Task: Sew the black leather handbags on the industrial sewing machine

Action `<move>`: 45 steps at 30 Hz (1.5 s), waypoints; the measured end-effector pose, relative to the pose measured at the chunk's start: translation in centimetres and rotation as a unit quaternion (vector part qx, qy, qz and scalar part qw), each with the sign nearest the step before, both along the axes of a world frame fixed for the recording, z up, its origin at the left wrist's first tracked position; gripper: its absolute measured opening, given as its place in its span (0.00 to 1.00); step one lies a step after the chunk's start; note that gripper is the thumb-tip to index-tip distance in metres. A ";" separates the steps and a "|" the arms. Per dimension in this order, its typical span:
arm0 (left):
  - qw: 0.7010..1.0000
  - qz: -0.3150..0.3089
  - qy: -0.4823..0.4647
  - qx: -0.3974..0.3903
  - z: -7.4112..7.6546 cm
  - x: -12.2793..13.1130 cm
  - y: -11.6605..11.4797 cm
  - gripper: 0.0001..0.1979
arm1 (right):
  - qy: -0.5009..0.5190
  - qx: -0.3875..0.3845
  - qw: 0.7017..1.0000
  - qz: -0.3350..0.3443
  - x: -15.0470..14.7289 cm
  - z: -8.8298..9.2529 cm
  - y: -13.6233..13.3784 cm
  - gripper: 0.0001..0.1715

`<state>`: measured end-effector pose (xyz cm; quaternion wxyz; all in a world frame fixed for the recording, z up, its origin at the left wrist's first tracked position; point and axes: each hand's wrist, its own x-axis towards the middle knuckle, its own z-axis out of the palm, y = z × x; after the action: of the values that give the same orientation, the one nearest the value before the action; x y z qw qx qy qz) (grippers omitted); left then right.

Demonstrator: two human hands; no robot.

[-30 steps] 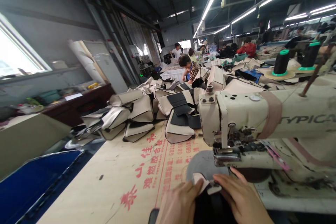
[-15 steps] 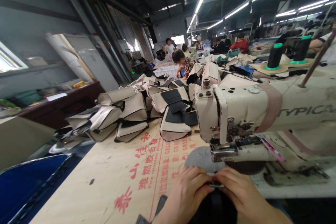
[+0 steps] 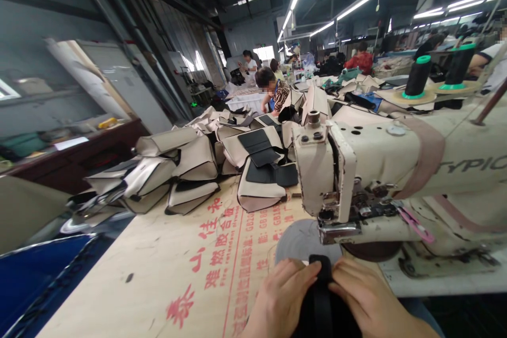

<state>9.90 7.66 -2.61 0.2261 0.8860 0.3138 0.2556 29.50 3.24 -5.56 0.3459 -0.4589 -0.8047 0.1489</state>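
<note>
Just in front of the sewing machine (image 3: 356,169), a black piece with a strap and a rounded tab (image 3: 320,269) is held low in the view. My left hand (image 3: 279,293) is closed on its left side, with the thumb on the tab. On the opposite edge, my right hand (image 3: 366,293) has its fingers curled against the same piece. The lower part of the piece runs down between my wrists and out of view. Behind the tab lies a grey round disc (image 3: 295,240) under the machine's arm end.
Beige bag-like pieces with black trim (image 3: 198,156) are heaped behind the plywood tabletop (image 3: 158,259), which bears red print. Black thread cones (image 3: 418,76) stand behind the machine. A blue bin (image 3: 39,274) is at left. Co-workers (image 3: 273,90) are farther back.
The black tab now stands up between my hands, where a small metallic-looking edge showed before. My hands have moved slightly apart. The whole view has shifted a little.
</note>
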 end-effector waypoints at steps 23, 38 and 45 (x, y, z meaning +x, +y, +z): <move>0.989 0.018 0.070 -0.132 3.3 1.1 0.8 0.13 | 0.024 -0.098 0.995 0.004 0.2 0.2 0.6 0.10; 0.949 -0.065 0.295 -0.091 5.5 -0.1 1.7 0.20 | 0.035 -0.041 0.996 0.065 0.2 1.2 0.9 0.11; 0.990 -0.027 0.113 -0.084 5.6 -0.2 1.5 0.17 | 0.085 -0.018 0.996 -0.006 0.3 0.0 1.1 0.09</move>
<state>9.74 9.11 3.00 0.2695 0.8952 0.3337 0.1207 29.76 4.33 -5.56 0.4056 -0.4551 -0.7672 0.1995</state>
